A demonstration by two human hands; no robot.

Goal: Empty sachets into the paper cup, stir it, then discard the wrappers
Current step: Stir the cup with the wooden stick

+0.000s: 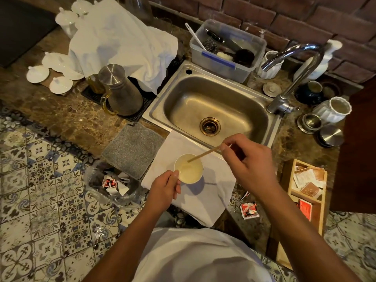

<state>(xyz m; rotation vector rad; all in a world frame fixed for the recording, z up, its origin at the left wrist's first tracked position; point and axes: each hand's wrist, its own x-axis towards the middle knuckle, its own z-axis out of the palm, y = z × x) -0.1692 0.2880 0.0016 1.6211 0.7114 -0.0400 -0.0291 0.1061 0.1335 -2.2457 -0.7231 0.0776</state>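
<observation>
A white paper cup (189, 169) with pale liquid stands on a white cloth (207, 192) in front of the sink. My left hand (165, 187) grips the cup's near-left side. My right hand (247, 161) pinches a thin wooden stir stick (205, 154), whose tip dips into the cup. A torn red sachet wrapper (249, 209) lies on the counter to the right of the cloth. More red and white wrappers (110, 183) lie in a clear plastic bag (95, 180) to the left of the cup.
A steel sink (211, 110) with a tap (293, 76) lies behind the cup. A grey mat (132, 149) and a metal flask (122, 90) sit to the left. A wooden box (305, 202) of sachets stands at the right. White crockery fills the back left.
</observation>
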